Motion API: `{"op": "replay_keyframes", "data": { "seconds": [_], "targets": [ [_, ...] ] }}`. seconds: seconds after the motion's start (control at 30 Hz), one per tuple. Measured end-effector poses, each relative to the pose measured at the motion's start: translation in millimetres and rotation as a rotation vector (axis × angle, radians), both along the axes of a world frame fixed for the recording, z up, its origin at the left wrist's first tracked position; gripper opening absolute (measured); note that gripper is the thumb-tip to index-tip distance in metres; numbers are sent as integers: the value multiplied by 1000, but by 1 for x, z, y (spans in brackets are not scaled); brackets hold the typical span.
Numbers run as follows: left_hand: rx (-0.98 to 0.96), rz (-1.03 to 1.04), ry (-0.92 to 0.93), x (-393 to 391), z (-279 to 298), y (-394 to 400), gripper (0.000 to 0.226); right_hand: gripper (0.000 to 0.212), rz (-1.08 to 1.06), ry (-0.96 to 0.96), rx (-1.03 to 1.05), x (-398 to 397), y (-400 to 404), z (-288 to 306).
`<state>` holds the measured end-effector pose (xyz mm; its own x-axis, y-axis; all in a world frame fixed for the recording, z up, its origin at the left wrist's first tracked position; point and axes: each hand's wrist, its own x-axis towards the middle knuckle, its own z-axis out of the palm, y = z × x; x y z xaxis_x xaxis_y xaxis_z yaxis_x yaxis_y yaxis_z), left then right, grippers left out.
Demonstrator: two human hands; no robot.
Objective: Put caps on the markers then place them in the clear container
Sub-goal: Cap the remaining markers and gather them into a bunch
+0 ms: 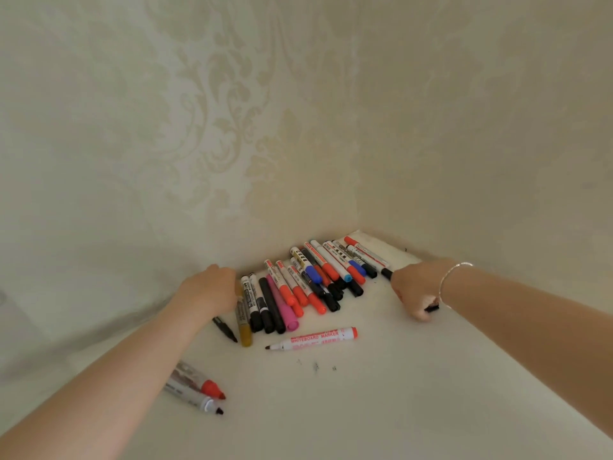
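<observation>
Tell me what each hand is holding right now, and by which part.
The right hand grips a black marker around its middle, both ends sticking out of the fist. The left hand rests on the pile of markers; whether it grips one cannot be told.

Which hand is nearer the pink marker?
Left. The left hand rests beside the row holding the pink marker; the right hand is beyond the row's far end.
</observation>
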<state>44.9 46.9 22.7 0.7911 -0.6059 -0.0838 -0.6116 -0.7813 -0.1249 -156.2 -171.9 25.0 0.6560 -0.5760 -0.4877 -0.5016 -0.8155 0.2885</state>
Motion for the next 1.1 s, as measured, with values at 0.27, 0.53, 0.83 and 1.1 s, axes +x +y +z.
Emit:
{"op": "replay_keyframes", "data": {
  "seconds": [0.27,0.53,0.83,1.1],
  "targets": [
    [226,-165,-36,-1,-6,23,33,11,40,-445,122,9,12,13],
    [208,-309,-61,6,3,36,22,14,-160,-1086,754,39,35,13],
    [-738,-279,606,-24,32,-6,19,11,-500,-1775,1105,54,36,37],
    [-790,-408,495,-36,12,-45,28,19,-536,-1749,1197,55,26,35]
  ]
}}
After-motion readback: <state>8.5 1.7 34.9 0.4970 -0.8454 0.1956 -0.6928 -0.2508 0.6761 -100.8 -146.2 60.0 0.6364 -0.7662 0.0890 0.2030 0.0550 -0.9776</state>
